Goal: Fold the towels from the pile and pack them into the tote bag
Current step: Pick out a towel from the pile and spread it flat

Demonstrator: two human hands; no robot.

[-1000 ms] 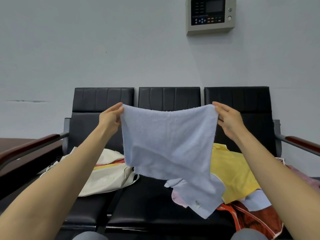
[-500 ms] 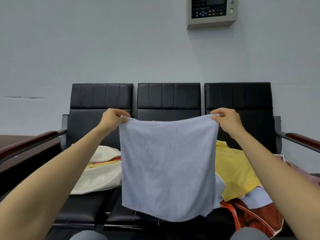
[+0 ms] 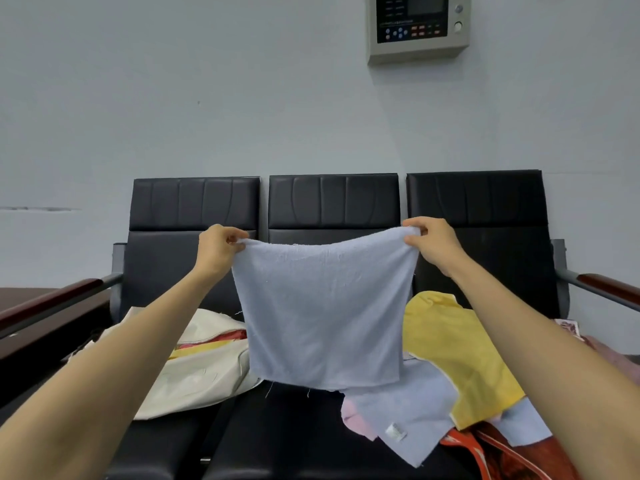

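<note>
A pale, evenly lit wall [image 3: 207,98] fills the far side, with a faint scuff [image 3: 41,208] at its left. A grey control panel [image 3: 417,27] with a screen and buttons hangs high on the right. Against the wall stands a row of three black padded seats [image 3: 334,200], ending in a reddish-brown left armrest [image 3: 52,303] and right armrest [image 3: 606,287].

Reaching fwd w/ both arms, wrists approx level. Pinching towel [image 3: 325,306] top corners w/ thumb & curled fingers: L hand [image 3: 220,245] at one, R hand [image 3: 433,242] at the other.

Two hands: left hand [image 3: 217,249], right hand [image 3: 434,244]. One towel [image 3: 325,306] held between the fingers. Below the fingers: one tote bag [image 3: 194,379], one pile [image 3: 460,368] of at least four towels. Behind the fingers: three seats [image 3: 334,202].
</note>
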